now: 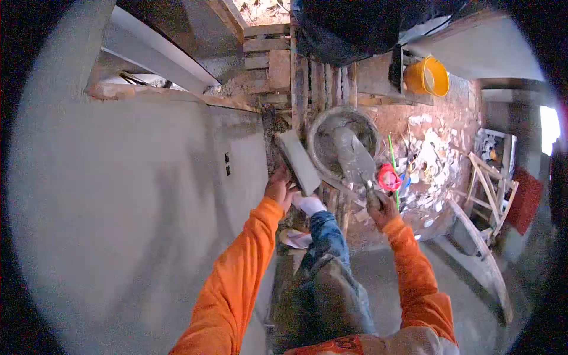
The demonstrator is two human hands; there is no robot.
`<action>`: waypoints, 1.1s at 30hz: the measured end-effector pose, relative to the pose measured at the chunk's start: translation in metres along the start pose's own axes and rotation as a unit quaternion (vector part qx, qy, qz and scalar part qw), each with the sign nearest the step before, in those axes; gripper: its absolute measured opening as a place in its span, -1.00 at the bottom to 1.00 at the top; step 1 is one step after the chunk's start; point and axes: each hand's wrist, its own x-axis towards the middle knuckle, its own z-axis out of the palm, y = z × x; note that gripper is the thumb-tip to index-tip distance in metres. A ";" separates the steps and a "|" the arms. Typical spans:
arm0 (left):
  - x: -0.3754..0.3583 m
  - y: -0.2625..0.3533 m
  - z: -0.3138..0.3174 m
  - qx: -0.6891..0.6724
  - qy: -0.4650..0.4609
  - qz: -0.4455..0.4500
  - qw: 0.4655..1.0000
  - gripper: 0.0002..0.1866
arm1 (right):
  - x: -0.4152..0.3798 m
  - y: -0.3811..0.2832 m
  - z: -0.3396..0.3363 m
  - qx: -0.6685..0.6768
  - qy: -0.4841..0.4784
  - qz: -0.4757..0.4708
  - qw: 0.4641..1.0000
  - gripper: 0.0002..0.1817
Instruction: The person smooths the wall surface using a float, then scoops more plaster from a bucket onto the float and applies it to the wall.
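My left hand (281,188) is closed around the back of a plastering float (300,163), whose long pale face is turned up beside the wall. In my right hand (384,208) is the handle of a trowel (365,168). Its broad blade is smeared with grey mortar (344,141) and reaches over the rim into a round tub (313,133). The tub stands on wooden planks, just right of the float. More wet mortar shows inside it around the blade.
A grey plastered wall (118,195) with small dark outlet openings (227,164) fills the left. Beyond the tub lie planks (300,89) and a yellow bucket (435,77). Rubble (435,154), a red container (389,176) and a wooden frame (490,192) are at right.
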 end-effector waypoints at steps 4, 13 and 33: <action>0.014 -0.018 0.040 -0.035 -0.040 0.000 0.999 -0.71 | -0.046 -0.081 -0.031 0.006 0.060 -0.010 0.998 -0.54; 0.024 -0.019 0.075 -0.165 -0.210 -0.074 0.961 -0.76 | -0.078 -0.141 -0.030 -0.136 0.152 -0.084 0.975 -0.51; 0.016 -0.028 0.019 -0.140 -0.336 -0.124 0.923 -0.66 | -0.052 -0.060 0.012 -0.222 0.321 -0.042 0.920 -0.49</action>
